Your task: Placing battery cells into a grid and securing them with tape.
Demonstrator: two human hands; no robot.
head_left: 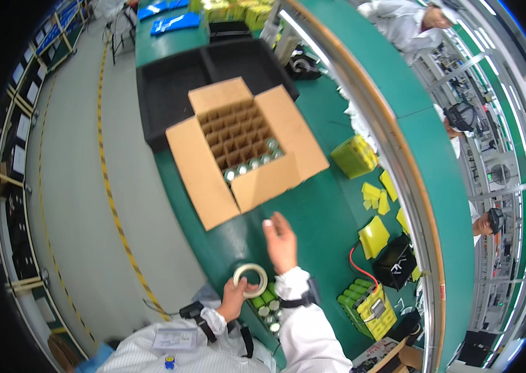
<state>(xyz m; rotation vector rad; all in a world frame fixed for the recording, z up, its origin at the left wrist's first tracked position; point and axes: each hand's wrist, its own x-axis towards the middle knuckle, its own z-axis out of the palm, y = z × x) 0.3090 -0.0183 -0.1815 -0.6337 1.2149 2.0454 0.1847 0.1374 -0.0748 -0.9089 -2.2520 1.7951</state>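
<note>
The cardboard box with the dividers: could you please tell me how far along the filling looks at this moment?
Done: the cardboard box stands open, with one near row of its grid holding green cylindrical cells. In hand: the left hand holds a roll of tape; the right hand is open above the green table. Left: most compartments are empty, and more green cells lie near the wrists.

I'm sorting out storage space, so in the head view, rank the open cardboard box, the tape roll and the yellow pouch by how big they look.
1. Cardboard box
2. Yellow pouch
3. Tape roll, though it is nearer the camera
</note>
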